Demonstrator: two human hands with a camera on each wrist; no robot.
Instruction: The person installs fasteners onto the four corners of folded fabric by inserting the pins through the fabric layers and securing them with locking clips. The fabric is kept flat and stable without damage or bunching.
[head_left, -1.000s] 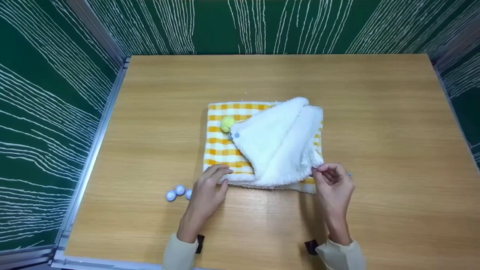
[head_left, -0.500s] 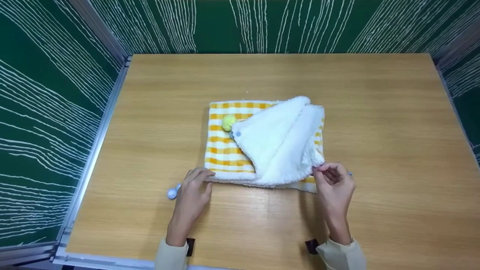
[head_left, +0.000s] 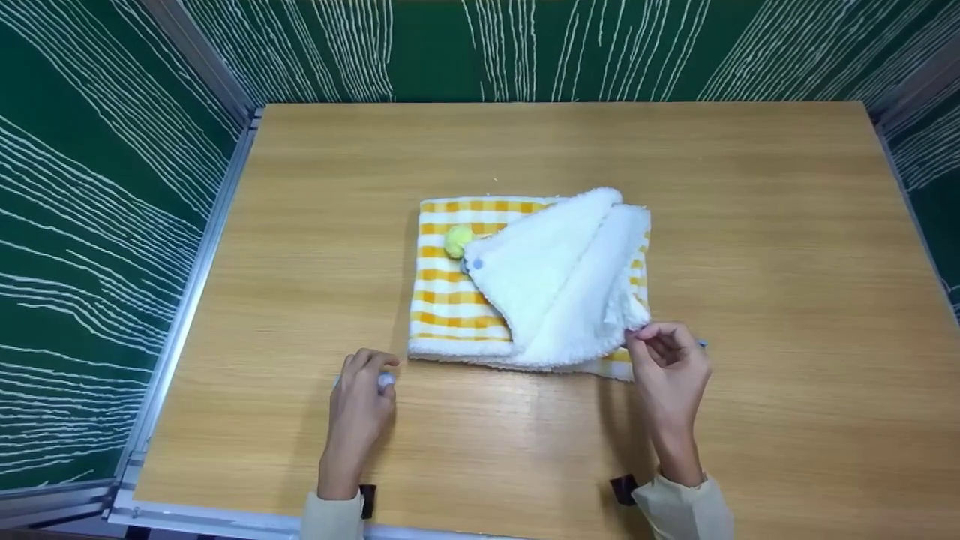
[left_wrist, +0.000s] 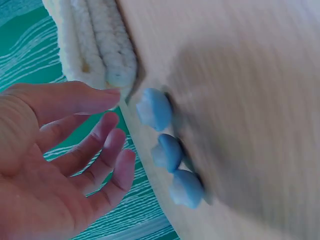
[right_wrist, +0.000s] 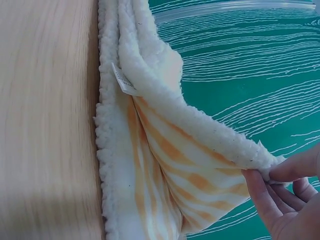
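Fleece blanket [head_left: 536, 285], yellow-checked on one side, lies folded mid-table [head_left: 750, 225], corner lifted

Right hand [head_left: 670, 365] pinches the blanket's near right corner between thumb and fingers [right_wrist: 260, 192], raised off the layers below; left hand [head_left: 360, 401], fingers spread loosely, hovers over three small blue clips [left_wrist: 167, 150] just left of the blanket's near edge. Soft, light and floppy by the look of it, best gripped at corners or hems. A small white tag [right_wrist: 122, 82] shows; its writing is unreadable
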